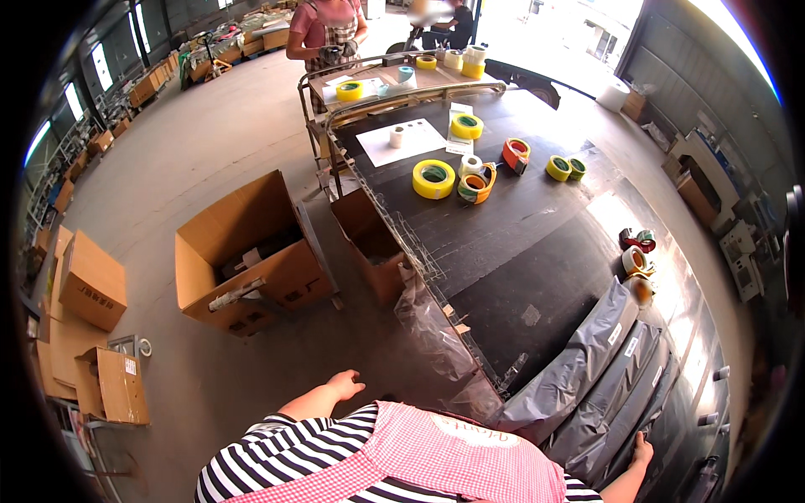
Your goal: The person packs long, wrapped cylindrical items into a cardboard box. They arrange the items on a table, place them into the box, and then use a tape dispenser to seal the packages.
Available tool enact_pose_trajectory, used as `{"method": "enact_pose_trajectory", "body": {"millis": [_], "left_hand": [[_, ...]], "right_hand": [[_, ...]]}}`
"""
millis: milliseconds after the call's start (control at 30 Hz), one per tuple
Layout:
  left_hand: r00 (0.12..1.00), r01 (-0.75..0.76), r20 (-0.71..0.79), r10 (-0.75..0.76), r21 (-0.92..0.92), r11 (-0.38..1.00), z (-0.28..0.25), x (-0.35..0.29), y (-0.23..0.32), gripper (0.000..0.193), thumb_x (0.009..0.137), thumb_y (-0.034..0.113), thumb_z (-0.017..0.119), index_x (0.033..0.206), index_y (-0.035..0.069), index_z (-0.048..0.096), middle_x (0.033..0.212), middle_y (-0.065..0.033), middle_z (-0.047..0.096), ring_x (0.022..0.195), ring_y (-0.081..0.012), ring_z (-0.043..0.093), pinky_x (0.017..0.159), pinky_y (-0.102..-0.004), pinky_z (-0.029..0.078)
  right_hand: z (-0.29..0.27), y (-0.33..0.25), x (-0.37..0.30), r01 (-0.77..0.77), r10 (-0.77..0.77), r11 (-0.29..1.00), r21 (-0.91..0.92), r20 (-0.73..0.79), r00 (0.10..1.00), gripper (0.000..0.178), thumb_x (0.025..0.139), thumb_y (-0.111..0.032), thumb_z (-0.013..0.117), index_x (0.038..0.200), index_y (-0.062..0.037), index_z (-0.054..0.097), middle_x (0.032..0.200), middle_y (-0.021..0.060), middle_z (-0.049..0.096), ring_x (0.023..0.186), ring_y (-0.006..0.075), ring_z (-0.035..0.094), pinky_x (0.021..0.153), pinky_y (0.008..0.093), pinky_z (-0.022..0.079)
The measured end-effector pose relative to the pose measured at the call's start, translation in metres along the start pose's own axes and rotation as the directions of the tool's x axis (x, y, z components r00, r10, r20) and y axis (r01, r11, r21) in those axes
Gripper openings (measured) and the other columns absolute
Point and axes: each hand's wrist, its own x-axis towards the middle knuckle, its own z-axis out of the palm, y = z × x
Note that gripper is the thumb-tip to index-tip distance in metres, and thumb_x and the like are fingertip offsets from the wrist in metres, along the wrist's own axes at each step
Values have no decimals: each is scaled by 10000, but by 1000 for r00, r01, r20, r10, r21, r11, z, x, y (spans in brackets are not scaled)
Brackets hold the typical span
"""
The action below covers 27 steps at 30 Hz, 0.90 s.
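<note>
1. Three long grey plastic mailer bags (pixel 587 369) lie stacked on the black table (pixel 503 243), just ahead of the right hand (pixel 641 451); slick film at the table's near edge, they could slide off if nudged.
2. The right hand rests on the lowest bag, fingers loosely spread, gripping nothing.
3. The left hand (pixel 344 386) hangs free beside the table's near-left edge, half open, empty; the open brown cardboard box (pixel 251 251) sits well ahead of it.

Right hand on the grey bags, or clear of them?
Touching. In the head view the right hand lies against the lower edge of the grey bags stacked on the black table; no gap shows between them.
</note>
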Motion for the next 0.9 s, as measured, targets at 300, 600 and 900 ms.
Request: {"method": "enact_pose_trajectory", "body": {"millis": [300,600,900], "left_hand": [[997,-1,71,-11,177,984,-11,8,-38,640,853,421,689,1371,71,551,1372,-164,577,1273,-332,542,1074,-400,436],[995,46,73,-63,209,977,-40,10,-50,643,862,407,686,1381,54,543,1380,-177,569,1277,-342,538,1076,-402,430],[886,-461,147,439,207,863,-33,20,86,652,833,412,696,1345,31,564,1316,-204,603,1224,-346,573,1035,-403,462]], "right_hand": [[13,12,-7,-57,75,979,195,-85,994,683,893,-455,714,1267,98,567,1227,182,644,1109,269,596,983,382,450],[30,-13,-20,-61,50,997,-48,-210,976,673,917,-498,626,1275,68,562,1248,230,630,1166,325,591,1000,414,438],[28,-14,-25,-100,97,995,-4,-222,970,697,892,-518,631,1308,35,550,1277,227,618,1185,337,589,1014,415,429]]}}
